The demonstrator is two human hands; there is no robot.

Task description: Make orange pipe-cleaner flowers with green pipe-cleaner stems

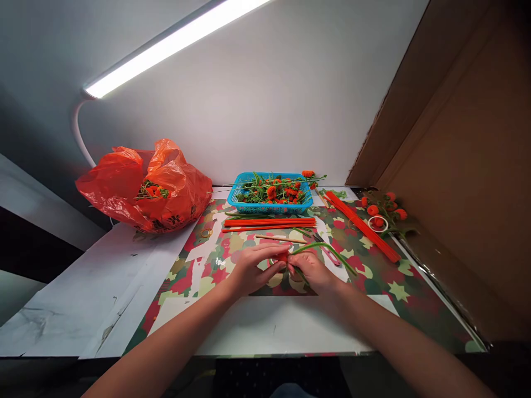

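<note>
Close together over the middle of the table, my left hand [253,268] and my right hand [312,270] meet around a small orange-red pipe-cleaner flower [282,257]. The thumb and fingers of my left hand close on the flower's orange part, hiding much of it. My right hand pinches green pipe cleaners [332,250] at the flower's base; one arches out to the right and a short end pokes out below. Just beyond my hands lies a thin wooden stick [280,239]. Pink-handled scissors [332,255] rest beside my right hand, partly hidden.
A blue basket [236,205] of orange flowers with green stems stands at the back. Orange pipe cleaners [269,222] lie before it, with another bundle [365,226] to the right. A red plastic bag [188,193] sits left. More flowers [373,210] lie near the cardboard wall [468,166].
</note>
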